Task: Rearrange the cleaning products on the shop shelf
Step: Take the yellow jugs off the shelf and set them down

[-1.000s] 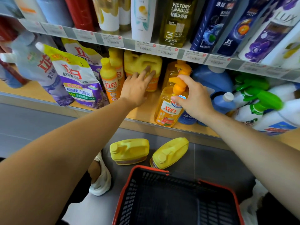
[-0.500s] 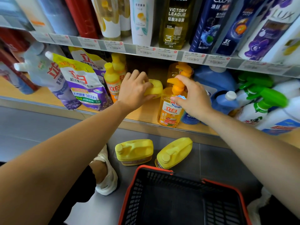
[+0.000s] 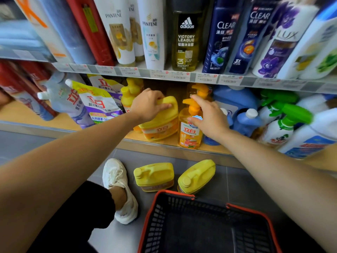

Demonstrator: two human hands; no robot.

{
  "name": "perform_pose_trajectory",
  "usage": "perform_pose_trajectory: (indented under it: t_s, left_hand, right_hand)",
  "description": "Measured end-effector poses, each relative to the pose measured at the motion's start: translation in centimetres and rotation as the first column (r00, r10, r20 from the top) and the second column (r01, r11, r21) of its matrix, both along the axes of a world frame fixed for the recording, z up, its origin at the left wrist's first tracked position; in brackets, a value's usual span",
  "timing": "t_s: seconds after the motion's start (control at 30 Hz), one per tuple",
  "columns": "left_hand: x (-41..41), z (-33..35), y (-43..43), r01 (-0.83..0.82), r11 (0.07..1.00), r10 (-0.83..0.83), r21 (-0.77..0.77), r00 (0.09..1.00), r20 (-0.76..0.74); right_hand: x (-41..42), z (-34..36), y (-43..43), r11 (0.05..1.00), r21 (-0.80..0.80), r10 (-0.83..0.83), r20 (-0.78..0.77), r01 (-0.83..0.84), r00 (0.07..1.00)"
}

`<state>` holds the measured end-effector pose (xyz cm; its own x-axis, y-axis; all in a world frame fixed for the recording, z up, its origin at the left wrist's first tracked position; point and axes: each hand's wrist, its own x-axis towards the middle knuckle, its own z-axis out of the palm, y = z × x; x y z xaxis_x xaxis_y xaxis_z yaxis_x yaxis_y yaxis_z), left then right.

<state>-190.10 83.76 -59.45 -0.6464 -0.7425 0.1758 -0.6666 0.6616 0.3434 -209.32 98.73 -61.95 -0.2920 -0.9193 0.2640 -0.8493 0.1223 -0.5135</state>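
The left hand [image 3: 147, 105] grips a yellow jug [image 3: 161, 123] at the shelf [image 3: 21, 115] edge; the right hand [image 3: 207, 117] holds a pump bottle [image 3: 189, 132] beside it. Two jugs [image 3: 155, 177] lie on the floor by a basket [image 3: 255, 214].

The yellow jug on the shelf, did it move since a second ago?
Yes. The left hand took hold of the yellow jug at the back and pulled it forward to the shelf edge. The right hand stayed on the orange pump bottle. The two floor jugs stayed put.
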Motion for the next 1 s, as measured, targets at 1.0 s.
perform_pose_trajectory:
  t_s: [1.0]
  left_hand:
    - [2.0,13.7,17.0,0.434,0.790,-0.219,0.433,0.859,-0.462]
  right_hand:
    - [0.5,11.0,13.9,0.914,0.071,0.299,0.549,-0.400,0.780]
